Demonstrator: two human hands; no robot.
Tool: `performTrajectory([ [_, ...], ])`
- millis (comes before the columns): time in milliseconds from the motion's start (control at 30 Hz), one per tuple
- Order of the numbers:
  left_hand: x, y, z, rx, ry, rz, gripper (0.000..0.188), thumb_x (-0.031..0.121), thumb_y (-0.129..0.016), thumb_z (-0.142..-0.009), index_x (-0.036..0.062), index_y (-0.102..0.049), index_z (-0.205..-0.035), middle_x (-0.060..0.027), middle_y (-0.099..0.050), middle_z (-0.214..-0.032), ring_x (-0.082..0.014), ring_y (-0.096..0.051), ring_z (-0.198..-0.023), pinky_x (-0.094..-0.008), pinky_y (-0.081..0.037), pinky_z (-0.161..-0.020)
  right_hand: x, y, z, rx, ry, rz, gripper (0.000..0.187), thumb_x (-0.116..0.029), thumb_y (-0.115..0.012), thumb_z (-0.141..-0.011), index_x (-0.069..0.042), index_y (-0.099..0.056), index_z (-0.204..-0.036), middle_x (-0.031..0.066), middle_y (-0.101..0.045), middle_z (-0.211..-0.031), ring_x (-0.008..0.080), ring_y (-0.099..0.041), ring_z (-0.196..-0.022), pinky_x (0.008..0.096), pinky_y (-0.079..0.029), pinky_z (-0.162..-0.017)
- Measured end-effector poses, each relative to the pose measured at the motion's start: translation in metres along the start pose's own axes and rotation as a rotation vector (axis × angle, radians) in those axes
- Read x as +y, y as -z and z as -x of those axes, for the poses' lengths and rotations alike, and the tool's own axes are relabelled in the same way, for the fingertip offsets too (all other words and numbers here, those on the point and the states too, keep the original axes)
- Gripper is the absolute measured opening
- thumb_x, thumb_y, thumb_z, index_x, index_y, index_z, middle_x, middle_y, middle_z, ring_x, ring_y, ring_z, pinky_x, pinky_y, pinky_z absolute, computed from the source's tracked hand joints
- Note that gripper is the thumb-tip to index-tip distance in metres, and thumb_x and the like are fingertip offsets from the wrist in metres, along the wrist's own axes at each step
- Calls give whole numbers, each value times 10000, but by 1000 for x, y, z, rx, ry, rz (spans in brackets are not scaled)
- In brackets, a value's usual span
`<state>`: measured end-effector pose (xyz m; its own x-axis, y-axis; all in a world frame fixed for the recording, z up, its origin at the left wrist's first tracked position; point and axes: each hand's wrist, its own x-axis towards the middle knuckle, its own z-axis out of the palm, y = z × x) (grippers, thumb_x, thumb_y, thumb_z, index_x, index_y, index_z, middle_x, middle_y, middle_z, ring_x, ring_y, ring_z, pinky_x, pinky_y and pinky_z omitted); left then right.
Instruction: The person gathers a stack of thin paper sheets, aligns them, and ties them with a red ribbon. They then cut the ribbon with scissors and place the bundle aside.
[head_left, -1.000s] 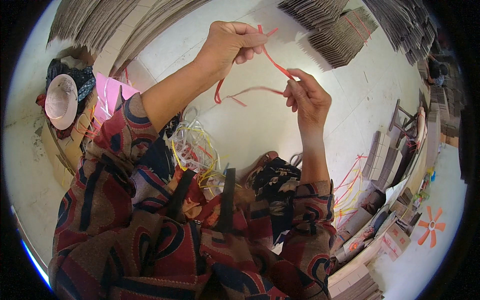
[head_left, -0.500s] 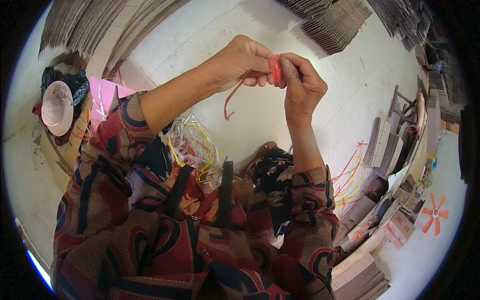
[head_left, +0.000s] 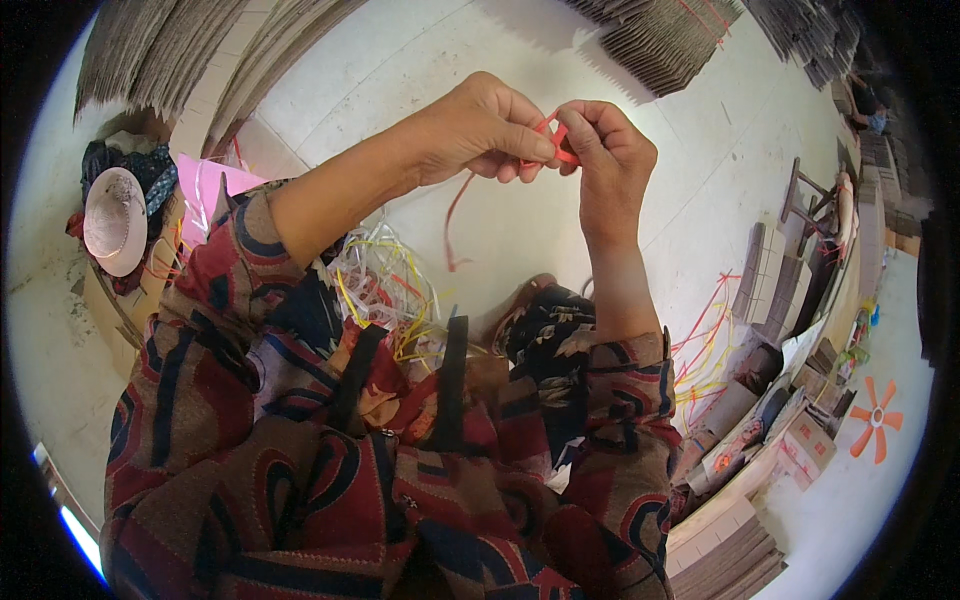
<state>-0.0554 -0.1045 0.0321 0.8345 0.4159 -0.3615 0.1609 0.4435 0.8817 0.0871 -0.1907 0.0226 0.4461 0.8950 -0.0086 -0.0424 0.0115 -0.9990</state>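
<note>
Both of my hands meet above the pale floor, pinching one red plastic strap (head_left: 566, 156) that is looped between them. My left hand (head_left: 490, 130) is closed, its thumb pressing the strap against the fingers. A loose tail of the strap dangles below it. My right hand (head_left: 610, 150) has thumb and forefinger closed on the other side of the loop. Whether the loop is knotted cannot be made out. Below my hands, by my lap, lies a tangle of white, yellow and red straps (head_left: 385, 285).
Stacked grey cardboard sheets (head_left: 670, 45) stand at the far side, with another pile (head_left: 150, 60) at the far left. A pale hat (head_left: 115, 222) rests on dark cloth at left. More straps (head_left: 705, 350), boxes (head_left: 805, 445) and an orange fan-shaped thing (head_left: 877, 420) are at right.
The bunched red coil has opened into a looser loop between my fingers. My hands have turned slightly, and the strap's dangling tail hangs a little lower.
</note>
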Motion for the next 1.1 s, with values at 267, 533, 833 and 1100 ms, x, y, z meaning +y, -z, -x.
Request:
performTrajectory([
  [267,4,9,7,221,-161,-1,139,103,-661,-809,-35,-651,-819,-42,-589,-612,-30,-474,-443,-146,-283,-353,-2,13,-9,-252,-404,-423,127,-93,-597,-812,-4,-592,-721,-33,-417,-538,33,-272,-427,198,-233,-399],
  [533,-8,6,0,317,-302,-457,138,106,-618,-749,3,-643,-660,7,-521,-536,-40,-415,-453,-189,-306,-414,3,15,-10,-158,-255,-136,119,-94,-645,-787,-2,-602,-724,-28,-463,-537,34,-326,-424,189,-241,-388],
  [833,-14,6,-1,423,-324,-166,138,102,-616,-770,4,-649,-679,2,-533,-572,-34,-418,-483,-187,-299,-427,-5,-7,10,-71,-143,-137,123,-88,-610,-799,27,-627,-756,9,-527,-565,58,-419,-439,194,-316,-401],
  [1100,-15,4,-8,509,-422,-158,106,83,-617,-782,6,-663,-725,11,-547,-590,-28,-434,-504,-176,-320,-452,1,-17,19,-39,-352,-562,133,-83,-564,-828,38,-618,-835,27,-522,-618,74,-421,-477,224,-323,-419],
])
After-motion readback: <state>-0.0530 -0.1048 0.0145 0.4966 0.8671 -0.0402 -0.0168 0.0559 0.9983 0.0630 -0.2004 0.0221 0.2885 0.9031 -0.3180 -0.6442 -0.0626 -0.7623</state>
